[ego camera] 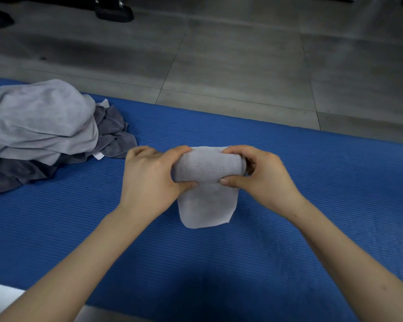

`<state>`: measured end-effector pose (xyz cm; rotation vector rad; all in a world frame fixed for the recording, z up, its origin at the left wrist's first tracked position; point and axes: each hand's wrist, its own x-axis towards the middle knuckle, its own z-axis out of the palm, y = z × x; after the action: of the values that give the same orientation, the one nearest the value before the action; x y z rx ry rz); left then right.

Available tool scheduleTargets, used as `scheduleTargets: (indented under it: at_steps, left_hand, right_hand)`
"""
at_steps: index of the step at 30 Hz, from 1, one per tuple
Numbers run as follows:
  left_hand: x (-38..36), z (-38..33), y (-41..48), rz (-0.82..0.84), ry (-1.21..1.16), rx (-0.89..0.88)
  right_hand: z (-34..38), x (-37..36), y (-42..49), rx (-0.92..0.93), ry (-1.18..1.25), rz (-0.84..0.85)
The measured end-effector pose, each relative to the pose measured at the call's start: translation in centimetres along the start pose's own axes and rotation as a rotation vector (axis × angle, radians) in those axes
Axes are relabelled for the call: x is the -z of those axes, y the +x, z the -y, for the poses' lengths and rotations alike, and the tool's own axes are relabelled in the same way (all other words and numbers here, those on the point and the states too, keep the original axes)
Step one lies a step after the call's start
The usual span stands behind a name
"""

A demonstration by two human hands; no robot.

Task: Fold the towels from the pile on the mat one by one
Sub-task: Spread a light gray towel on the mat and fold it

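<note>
Centre frame, left hand and right hand each curl round an end of a small grey towel half-rolled on the blue mat, pile upper left; soft, light, floppy, best held at roll ends

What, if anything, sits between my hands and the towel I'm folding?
Nothing visible. The left hand and right hand both grip the rolled end of the light grey towel on the blue mat. The pile of towels lies apart, off to the left.
</note>
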<state>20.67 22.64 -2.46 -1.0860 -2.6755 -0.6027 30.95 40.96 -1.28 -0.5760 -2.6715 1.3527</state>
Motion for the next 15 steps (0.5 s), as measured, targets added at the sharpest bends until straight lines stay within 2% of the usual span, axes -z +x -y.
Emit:
scheduleTargets:
  at_steps: [2,5,10,15]
  left_hand:
    - [-0.6,0.3,0.7,0.005,0.024,-0.011]
    - [-1.8,1.0,1.8,0.100,-0.006,-0.012]
    - [-4.7,1.8,3.7,0.454,-0.501,0.166]
    - [-9.3,2.2,3.9,0.366,-0.620,0.281]
  right_hand:
    - [-0.3,0.0,0.3,-0.001,-0.017,-0.029]
    - [-1.1,-0.2,1.5,-0.004,-0.026,-0.023]
    - [-4.2,-0.7,5.0,-0.011,0.021,0.074]
    - [-8.4,-2.2,7.7,-0.081,0.077,0.106]
